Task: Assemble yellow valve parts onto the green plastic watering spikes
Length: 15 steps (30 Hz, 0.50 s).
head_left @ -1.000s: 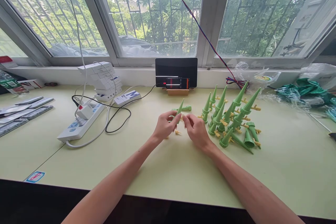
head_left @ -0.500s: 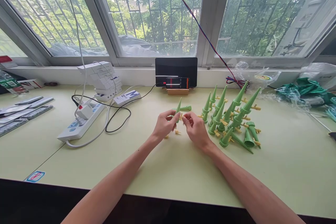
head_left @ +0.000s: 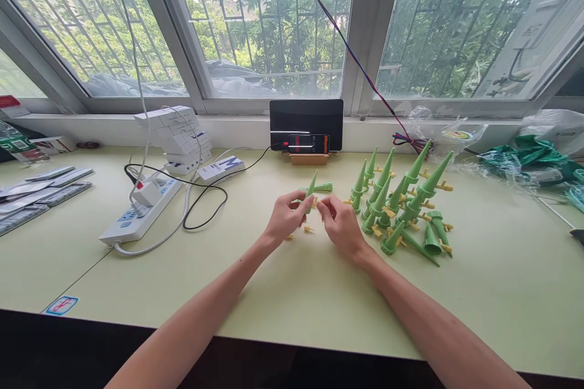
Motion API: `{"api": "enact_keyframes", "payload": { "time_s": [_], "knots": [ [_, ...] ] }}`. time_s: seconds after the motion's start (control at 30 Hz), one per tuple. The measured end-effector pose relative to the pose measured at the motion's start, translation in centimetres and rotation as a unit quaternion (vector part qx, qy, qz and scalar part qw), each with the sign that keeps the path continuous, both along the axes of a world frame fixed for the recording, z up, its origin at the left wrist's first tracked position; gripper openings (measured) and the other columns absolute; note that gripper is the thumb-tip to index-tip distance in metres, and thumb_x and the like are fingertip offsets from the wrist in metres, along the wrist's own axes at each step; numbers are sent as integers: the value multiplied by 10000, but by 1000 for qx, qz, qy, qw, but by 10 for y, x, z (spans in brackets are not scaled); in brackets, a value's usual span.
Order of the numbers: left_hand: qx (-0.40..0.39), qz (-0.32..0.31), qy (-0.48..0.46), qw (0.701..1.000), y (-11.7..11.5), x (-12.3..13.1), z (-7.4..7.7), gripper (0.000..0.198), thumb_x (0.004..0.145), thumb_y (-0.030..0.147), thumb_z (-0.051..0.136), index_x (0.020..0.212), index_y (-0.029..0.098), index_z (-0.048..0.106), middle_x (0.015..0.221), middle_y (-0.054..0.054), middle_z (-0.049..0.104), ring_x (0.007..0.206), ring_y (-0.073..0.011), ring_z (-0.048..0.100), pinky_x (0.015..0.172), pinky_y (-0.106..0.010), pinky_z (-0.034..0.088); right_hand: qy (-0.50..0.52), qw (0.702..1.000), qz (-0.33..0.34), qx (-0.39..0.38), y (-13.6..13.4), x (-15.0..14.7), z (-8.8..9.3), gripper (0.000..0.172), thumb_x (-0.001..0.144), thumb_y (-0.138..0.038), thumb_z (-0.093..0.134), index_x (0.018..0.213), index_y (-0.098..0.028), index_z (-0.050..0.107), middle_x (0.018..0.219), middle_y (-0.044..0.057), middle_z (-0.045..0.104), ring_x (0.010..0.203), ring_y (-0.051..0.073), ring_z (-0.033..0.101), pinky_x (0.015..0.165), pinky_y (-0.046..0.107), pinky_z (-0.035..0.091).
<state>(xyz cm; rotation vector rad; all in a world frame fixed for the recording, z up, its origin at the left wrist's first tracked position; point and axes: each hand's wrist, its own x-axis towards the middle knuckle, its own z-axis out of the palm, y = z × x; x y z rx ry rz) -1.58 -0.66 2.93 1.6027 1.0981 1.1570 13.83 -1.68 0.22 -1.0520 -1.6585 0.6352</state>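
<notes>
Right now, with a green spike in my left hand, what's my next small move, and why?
Perhaps nudge the yellow piece with your right hand: it shows at the side of the green spike in your left hand, close to the right, and I can't tell whether it's seated.

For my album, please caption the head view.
Left hand holding a green spike, right hand close by, more spikes at right.
</notes>
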Motion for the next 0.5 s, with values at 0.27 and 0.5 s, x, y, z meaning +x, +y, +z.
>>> {"api": "enact_keyframes", "payload": {
  "time_s": [0.27, 0.5],
  "knots": [
    [-3, -5, 6, 1000, -1, 1, 1, 302, 821, 467, 644, 804, 166, 647, 735, -9, 567, 480, -66, 465, 429, -211, 385, -14, 1000, -9, 2, 1, 0, -1, 342, 979, -425, 434, 722, -206, 486, 560, -45, 437, 497, 113, 365, 522, 263, 320],
    [-1, -13, 6, 1000, 0, 0, 0, 308, 827, 474, 634, 821, 167, 656, 733, -12, 566, 484, -69, 470, 424, -211, 381, -22, 1000, -12, 3, 1, 0, 0, 373, 988, -432, 414, 708, -202, 499, 542, -43, 429, 490, 115, 361, 523, 263, 311]
  ]
}}
